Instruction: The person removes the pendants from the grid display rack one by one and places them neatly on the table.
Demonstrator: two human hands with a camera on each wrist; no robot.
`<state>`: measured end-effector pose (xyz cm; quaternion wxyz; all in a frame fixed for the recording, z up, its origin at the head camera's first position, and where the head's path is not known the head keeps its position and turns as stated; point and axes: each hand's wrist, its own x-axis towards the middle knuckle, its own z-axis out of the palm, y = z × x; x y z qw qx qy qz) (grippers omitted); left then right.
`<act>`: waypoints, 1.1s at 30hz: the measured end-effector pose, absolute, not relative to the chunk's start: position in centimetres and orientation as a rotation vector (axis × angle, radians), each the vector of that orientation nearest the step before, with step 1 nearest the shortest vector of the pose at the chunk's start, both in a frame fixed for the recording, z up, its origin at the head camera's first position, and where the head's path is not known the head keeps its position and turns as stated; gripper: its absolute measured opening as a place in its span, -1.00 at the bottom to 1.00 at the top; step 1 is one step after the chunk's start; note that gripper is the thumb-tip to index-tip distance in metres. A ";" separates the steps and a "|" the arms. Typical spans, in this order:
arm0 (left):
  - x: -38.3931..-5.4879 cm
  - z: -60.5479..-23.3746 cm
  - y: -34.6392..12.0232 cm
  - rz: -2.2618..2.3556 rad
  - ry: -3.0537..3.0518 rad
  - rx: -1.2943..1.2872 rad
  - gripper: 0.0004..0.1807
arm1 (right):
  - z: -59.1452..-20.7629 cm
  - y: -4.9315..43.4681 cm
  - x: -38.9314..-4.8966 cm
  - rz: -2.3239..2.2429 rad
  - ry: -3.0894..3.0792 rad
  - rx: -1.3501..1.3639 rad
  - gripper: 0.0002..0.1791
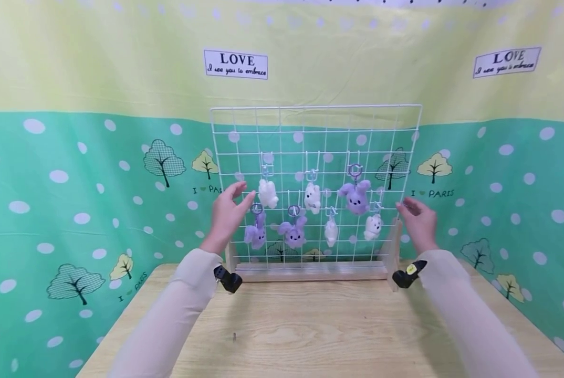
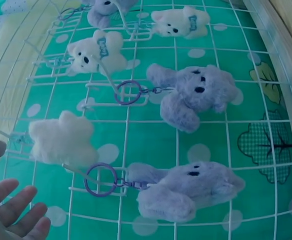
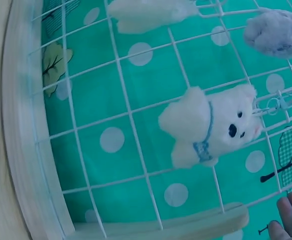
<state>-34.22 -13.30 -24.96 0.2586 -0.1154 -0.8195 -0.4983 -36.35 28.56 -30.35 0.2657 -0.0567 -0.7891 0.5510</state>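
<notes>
A white wire grid (image 1: 316, 107) stands upright in a wooden base (image 1: 310, 272). Hung on its hooks are several plush keychains: purple long-eared ones, such as the upper-right purple plush (image 1: 356, 198), and white dogs, such as the lower-right white dog (image 1: 373, 227). My left hand (image 1: 226, 216) is at the grid's left edge, fingers apart and holding nothing, closest to a white plush (image 2: 64, 140) turned face away and a purple plush (image 2: 191, 192). At the right edge, just above the base's upright, is my right hand (image 1: 420, 223), its fingertips by the outer wire; whether they touch it is unclear.
The light wooden table (image 1: 301, 331) extends toward me, with a small dark speck (image 1: 235, 336) on it. Behind the grid hangs a green and yellow printed cloth (image 1: 97, 173). A black wrist camera (image 1: 227, 279) is strapped at each cuff.
</notes>
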 end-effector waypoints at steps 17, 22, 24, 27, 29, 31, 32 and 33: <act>-35.7 -23.3 -11.1 -1.473 -2.143 -0.191 -0.44 | -30.1 27.7 -38.1 1.766 -1.910 -0.417 -0.54; -36.1 -23.0 -10.5 -1.460 -2.134 -0.205 -0.46 | -30.2 27.7 -38.5 1.762 -1.896 -0.414 -0.56; -36.2 -23.0 -10.3 -1.454 -2.127 -0.216 -0.48 | -30.4 27.7 -38.7 1.767 -1.890 -0.422 -0.56; -36.3 -22.9 -10.1 -1.447 -2.120 -0.212 -0.49 | -30.6 27.6 -38.8 1.786 -1.882 -0.420 -0.56; -36.4 -22.7 -9.9 -1.453 -2.105 -0.212 -0.51 | -30.6 27.5 -38.8 1.802 -1.879 -0.413 -0.56; -36.6 -22.5 -9.8 -1.459 -2.087 -0.214 -0.52 | -30.6 27.4 -38.6 1.797 -1.888 -0.405 -0.56; -36.7 -22.5 -9.8 -1.465 -2.074 -0.216 -0.53 | -30.5 27.3 -38.6 1.794 -1.894 -0.408 -0.55; -36.8 -22.4 -9.7 -1.468 -2.059 -0.216 -0.55 | -30.5 27.2 -38.7 1.788 -1.899 -0.408 -0.55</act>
